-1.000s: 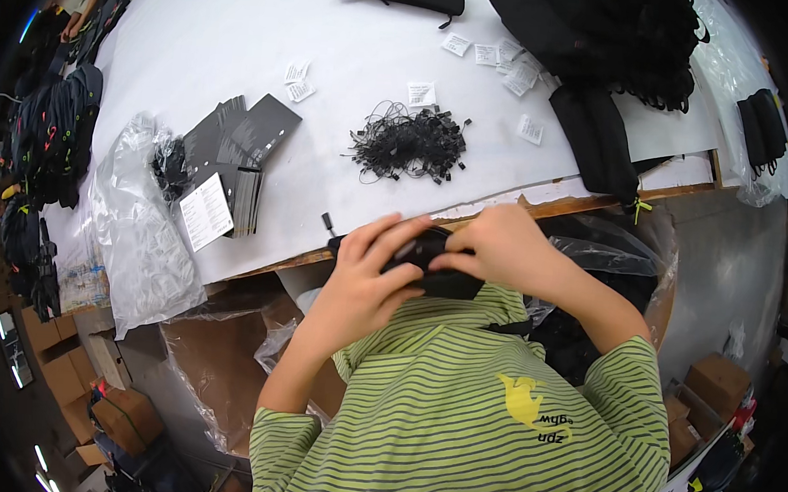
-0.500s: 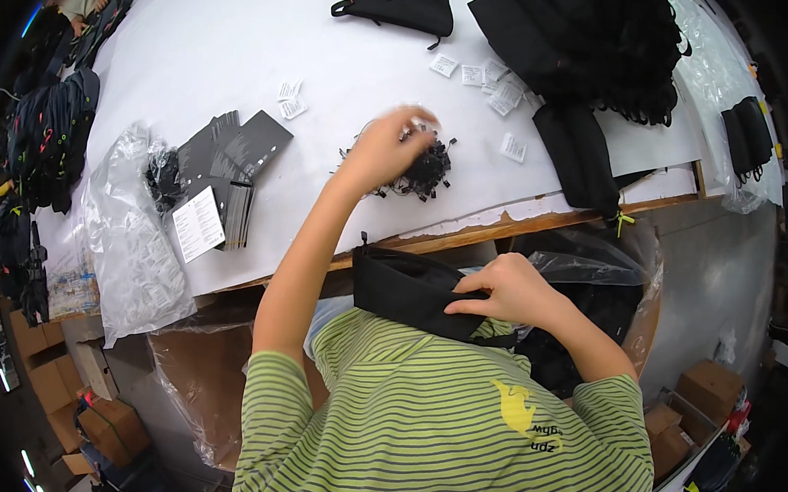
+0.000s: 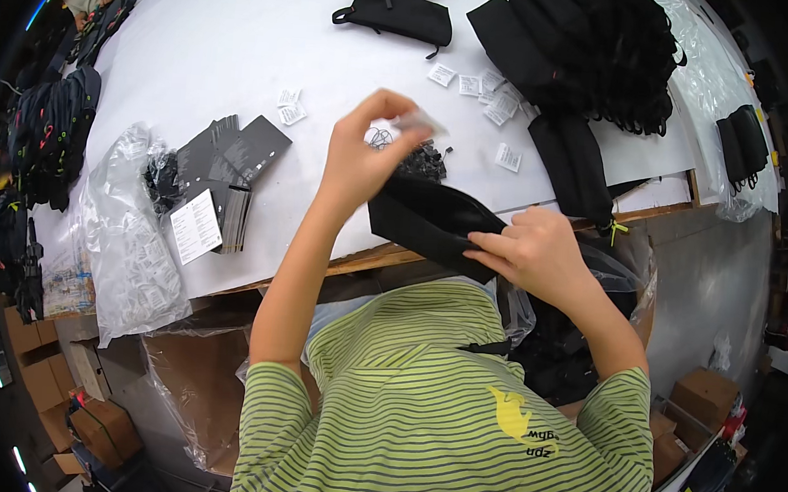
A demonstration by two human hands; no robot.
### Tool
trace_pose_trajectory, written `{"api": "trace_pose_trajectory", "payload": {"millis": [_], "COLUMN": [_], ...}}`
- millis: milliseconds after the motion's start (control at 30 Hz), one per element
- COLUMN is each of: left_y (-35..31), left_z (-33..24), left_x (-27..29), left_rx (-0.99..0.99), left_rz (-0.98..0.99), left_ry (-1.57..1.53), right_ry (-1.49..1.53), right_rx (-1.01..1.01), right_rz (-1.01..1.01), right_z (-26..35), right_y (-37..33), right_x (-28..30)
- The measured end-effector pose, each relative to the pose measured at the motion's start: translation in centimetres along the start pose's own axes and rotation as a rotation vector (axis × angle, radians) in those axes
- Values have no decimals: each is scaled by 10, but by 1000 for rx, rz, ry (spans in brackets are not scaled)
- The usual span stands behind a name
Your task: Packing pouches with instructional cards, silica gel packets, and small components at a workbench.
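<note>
The black pouch (image 3: pixel 422 230), gripped by both hands a second earlier, was now held by the right hand (image 3: pixel 541 256) alone; from just below the table edge (image 3: pixel 356 263) it had been raised until it overlapped that edge. The left hand (image 3: pixel 364 148) had been taken off the pouch and brought over the black cords (image 3: pixel 423 164), where a white packet (image 3: pixel 424 121), now blurred, was pinched between thumb and fingers.

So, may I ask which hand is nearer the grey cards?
Left. The left hand is right of the grey cards; the right hand, farther right, holds a black pouch.
</note>
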State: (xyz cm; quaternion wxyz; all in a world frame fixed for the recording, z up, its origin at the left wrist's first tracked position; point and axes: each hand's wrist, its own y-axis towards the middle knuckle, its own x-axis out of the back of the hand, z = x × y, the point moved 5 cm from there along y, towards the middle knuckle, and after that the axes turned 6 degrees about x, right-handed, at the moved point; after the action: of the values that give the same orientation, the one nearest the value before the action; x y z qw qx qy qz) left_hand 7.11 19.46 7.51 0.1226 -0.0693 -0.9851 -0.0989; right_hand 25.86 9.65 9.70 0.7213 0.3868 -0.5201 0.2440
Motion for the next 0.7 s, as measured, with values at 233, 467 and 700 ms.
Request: {"api": "trace_pose_trajectory", "payload": {"millis": [233,467,700], "left_y": [-62,-143,-147], "left_z": [-58,28,38], "left_x": [29,2,4], "left_rx": [-247,482,576], "left_rz": [3,-303,-487], "left_ry": [526,-1362,-1120], "right_ry": [7,237,310], "right_rx": [53,-45,-95], "right_rz": [-177,-354,-273], "right_z": [7,26,42], "right_y": [33,54,60], "right_x": [18,11,-18]}}
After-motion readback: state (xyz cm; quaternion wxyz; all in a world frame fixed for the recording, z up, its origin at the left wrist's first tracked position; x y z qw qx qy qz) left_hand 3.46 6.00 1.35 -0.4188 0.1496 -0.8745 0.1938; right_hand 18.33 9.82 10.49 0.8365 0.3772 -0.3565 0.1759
